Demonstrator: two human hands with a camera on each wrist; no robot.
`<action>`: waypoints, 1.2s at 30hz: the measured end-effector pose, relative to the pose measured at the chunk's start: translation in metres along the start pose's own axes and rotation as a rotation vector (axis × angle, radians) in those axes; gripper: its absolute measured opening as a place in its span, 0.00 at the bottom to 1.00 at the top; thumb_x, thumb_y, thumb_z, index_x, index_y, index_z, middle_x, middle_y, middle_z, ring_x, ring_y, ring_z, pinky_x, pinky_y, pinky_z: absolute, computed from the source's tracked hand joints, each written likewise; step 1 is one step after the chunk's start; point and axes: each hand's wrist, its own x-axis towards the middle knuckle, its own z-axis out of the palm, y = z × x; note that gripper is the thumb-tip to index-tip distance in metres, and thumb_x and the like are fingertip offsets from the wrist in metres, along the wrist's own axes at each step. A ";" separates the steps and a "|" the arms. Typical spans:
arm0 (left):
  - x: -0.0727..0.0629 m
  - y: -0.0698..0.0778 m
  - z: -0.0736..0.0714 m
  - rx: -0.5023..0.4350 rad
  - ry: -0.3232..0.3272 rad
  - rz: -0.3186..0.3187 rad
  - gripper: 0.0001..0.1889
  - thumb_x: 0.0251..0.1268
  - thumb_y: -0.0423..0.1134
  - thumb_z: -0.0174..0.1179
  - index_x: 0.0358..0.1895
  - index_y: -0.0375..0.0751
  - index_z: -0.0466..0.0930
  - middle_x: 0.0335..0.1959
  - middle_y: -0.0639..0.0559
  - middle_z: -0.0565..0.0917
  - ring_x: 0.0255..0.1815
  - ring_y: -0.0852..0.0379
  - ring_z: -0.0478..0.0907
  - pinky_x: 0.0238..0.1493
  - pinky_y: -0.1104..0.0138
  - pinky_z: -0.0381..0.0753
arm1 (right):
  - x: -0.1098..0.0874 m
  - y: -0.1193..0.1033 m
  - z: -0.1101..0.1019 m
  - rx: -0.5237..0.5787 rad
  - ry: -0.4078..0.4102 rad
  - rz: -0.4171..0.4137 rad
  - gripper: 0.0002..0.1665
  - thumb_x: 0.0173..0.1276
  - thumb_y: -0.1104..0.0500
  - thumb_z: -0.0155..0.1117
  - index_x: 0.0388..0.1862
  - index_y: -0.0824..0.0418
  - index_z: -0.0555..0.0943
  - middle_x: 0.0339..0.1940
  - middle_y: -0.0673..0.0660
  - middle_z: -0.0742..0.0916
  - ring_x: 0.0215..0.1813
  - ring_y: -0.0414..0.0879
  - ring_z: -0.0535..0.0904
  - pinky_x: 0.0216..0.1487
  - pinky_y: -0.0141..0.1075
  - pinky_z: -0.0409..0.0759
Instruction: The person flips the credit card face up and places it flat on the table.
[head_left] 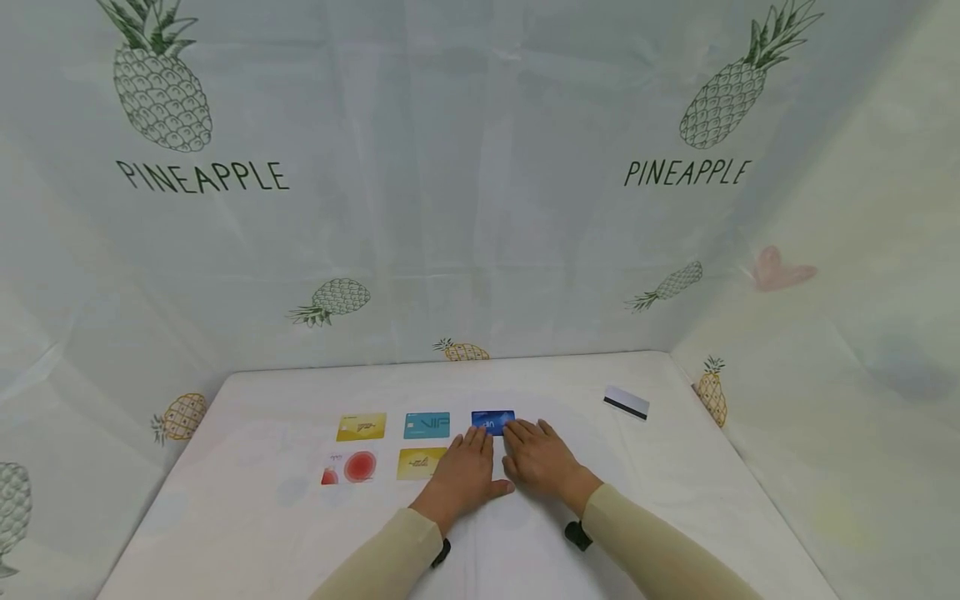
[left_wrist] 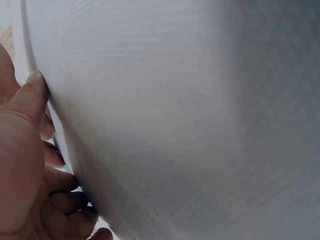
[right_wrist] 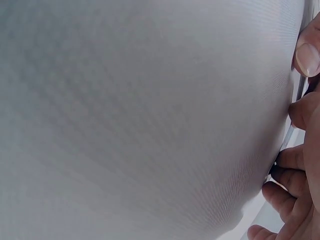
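Observation:
A dark blue card (head_left: pixel 492 419) lies flat on the white-covered table, its near edge partly behind fingertips. My left hand (head_left: pixel 465 473) rests palm down with its fingers nearly straight, their tips at that card's lower left edge. From the right, my right hand (head_left: pixel 546 460) lies flat and touches the card's lower right corner. Left of it lies a teal VIP card (head_left: pixel 427 425), then a yellow card (head_left: pixel 361 427). Nearer to me are a white card with a red circle (head_left: pixel 360 467) and another yellow card (head_left: pixel 416 463), whose right end the left hand covers.
A pale card with a black stripe (head_left: pixel 626 403) lies apart at the right, face unseen. Pineapple-print cloth (head_left: pixel 480 208) hangs behind the table's back edge and at both sides. Both wrist views show mostly the white table cover (left_wrist: pixel 150 100) close up.

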 end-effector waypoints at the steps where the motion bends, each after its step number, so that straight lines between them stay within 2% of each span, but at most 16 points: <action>1: 0.000 0.000 0.000 0.001 0.001 -0.001 0.50 0.70 0.74 0.55 0.80 0.35 0.64 0.83 0.39 0.65 0.84 0.43 0.61 0.81 0.50 0.63 | 0.000 0.000 0.000 0.001 -0.004 0.002 0.34 0.82 0.44 0.53 0.77 0.64 0.73 0.79 0.58 0.76 0.80 0.55 0.71 0.78 0.58 0.67; 12: 0.000 -0.001 0.000 0.007 0.011 -0.003 0.51 0.70 0.74 0.55 0.81 0.35 0.63 0.82 0.39 0.65 0.84 0.43 0.60 0.81 0.50 0.64 | -0.002 -0.001 -0.002 0.002 -0.002 -0.001 0.35 0.83 0.44 0.52 0.77 0.64 0.73 0.79 0.58 0.76 0.80 0.55 0.71 0.78 0.59 0.67; 17: 0.000 -0.001 -0.001 0.012 0.015 -0.004 0.51 0.69 0.74 0.56 0.80 0.35 0.65 0.82 0.39 0.66 0.84 0.43 0.62 0.80 0.50 0.65 | -0.007 0.010 0.002 0.019 0.006 0.026 0.37 0.83 0.41 0.54 0.78 0.65 0.71 0.79 0.59 0.75 0.80 0.56 0.70 0.78 0.60 0.66; 21: -0.001 0.000 0.000 0.000 0.007 -0.017 0.51 0.69 0.74 0.56 0.80 0.36 0.65 0.82 0.40 0.66 0.84 0.44 0.61 0.81 0.51 0.64 | -0.019 0.032 0.006 0.043 0.029 0.086 0.38 0.82 0.41 0.55 0.78 0.65 0.70 0.79 0.61 0.75 0.80 0.59 0.70 0.78 0.62 0.65; 30: -0.002 0.002 -0.001 -0.039 -0.005 -0.037 0.51 0.68 0.73 0.59 0.81 0.37 0.64 0.83 0.41 0.65 0.85 0.44 0.60 0.82 0.51 0.62 | -0.058 0.102 0.010 0.110 0.094 0.236 0.41 0.82 0.42 0.57 0.77 0.72 0.68 0.78 0.70 0.73 0.79 0.68 0.67 0.75 0.70 0.62; 36: -0.001 0.001 0.001 -0.043 -0.002 -0.035 0.51 0.68 0.73 0.59 0.81 0.37 0.64 0.83 0.42 0.65 0.85 0.44 0.59 0.82 0.51 0.62 | -0.075 0.141 0.011 0.153 0.073 0.328 0.50 0.80 0.37 0.57 0.80 0.76 0.60 0.81 0.76 0.66 0.81 0.74 0.60 0.76 0.74 0.54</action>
